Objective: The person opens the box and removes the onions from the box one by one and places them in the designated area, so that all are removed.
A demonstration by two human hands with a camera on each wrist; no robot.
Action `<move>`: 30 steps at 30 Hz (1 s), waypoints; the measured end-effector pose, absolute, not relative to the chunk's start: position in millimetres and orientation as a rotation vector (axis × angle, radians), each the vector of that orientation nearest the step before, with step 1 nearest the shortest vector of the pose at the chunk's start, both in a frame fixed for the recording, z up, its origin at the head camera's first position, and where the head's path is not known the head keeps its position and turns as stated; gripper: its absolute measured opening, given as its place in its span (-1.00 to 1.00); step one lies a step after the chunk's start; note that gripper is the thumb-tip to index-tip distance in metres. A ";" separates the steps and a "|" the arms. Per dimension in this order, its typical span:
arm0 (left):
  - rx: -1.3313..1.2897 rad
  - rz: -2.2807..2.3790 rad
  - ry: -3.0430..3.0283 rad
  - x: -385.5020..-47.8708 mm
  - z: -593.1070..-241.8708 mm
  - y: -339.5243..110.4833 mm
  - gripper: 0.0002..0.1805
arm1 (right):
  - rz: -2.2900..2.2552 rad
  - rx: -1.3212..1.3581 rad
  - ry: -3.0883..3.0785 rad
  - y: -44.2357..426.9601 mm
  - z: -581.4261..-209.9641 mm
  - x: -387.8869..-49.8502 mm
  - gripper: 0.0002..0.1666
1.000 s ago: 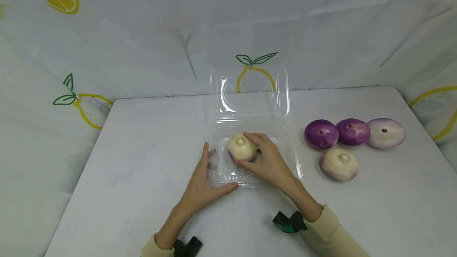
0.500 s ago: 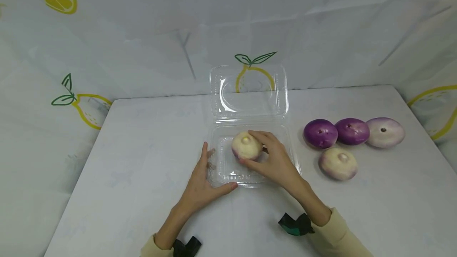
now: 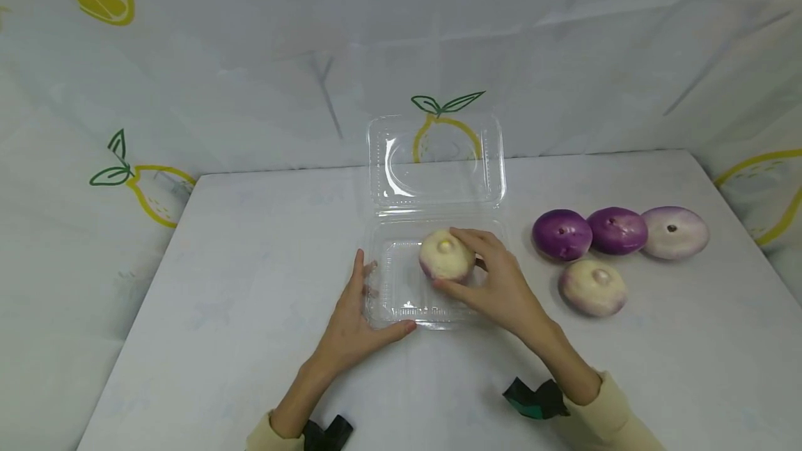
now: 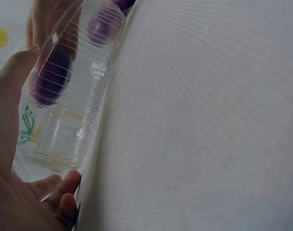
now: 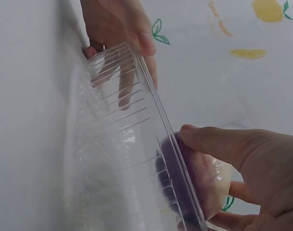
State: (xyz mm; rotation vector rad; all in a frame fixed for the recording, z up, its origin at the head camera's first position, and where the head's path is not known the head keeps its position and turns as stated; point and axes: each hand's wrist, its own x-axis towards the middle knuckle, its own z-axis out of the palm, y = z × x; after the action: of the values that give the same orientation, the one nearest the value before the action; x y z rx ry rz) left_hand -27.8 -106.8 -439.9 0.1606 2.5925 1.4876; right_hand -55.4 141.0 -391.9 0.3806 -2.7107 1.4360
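My right hand (image 3: 504,287) pinches an onion (image 3: 446,256), cream with a nub on top and purple lower down, between thumb and fingers. It is within the base of a clear plastic clamshell container (image 3: 401,315); the right wrist view shows the onion (image 5: 209,180) partly above the rim, its lower part seen through the wall. Whether it touches the floor I cannot tell. My left hand (image 3: 351,329) lies along the container's left side with fingers extended, its thumb at the front rim. In the left wrist view, the left hand's fingertips (image 4: 67,192) are near the container's wall.
Right of the container, a purple onion (image 3: 562,235), another purple onion (image 3: 617,231) and a paler onion (image 3: 675,233) lie in a row. A cream onion (image 3: 592,288) sits in front of them. The raised clear lid (image 3: 438,190) leans back near the lemon-print cloth (image 3: 263,89).
My right hand has moved a little to the right inside the container, carrying the onion with it. My left hand has stayed at the container's left side.
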 end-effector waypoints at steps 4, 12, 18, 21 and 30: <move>0.157 1.491 2.589 -28.1 -439.6 -106.9 0.49 | 1.411 0.368 -2.712 148.4 -388.9 -52.1 -0.09; 0.162 1.489 2.599 -27.6 -440.0 -107.7 0.49 | 1.388 0.364 -2.676 157.9 -388.4 -48.4 -0.10; 0.168 1.478 2.614 -27.5 -440.1 -107.4 0.49 | 1.419 0.337 -2.682 166.2 -384.9 -43.6 -0.11; 0.171 1.482 2.616 -27.7 -440.3 -107.3 0.49 | 1.411 0.333 -2.662 170.5 -381.7 -41.0 -0.11; 0.180 1.482 2.609 -28.7 -443.0 -107.5 0.50 | 1.372 0.301 -2.599 187.6 -372.0 -30.3 -0.10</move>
State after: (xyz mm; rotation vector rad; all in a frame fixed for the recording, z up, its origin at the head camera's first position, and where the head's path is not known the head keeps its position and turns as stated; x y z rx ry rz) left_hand -28.7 -107.5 -443.0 0.1802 2.6086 1.4820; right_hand -30.3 187.6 -372.0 0.3015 -2.5985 1.3724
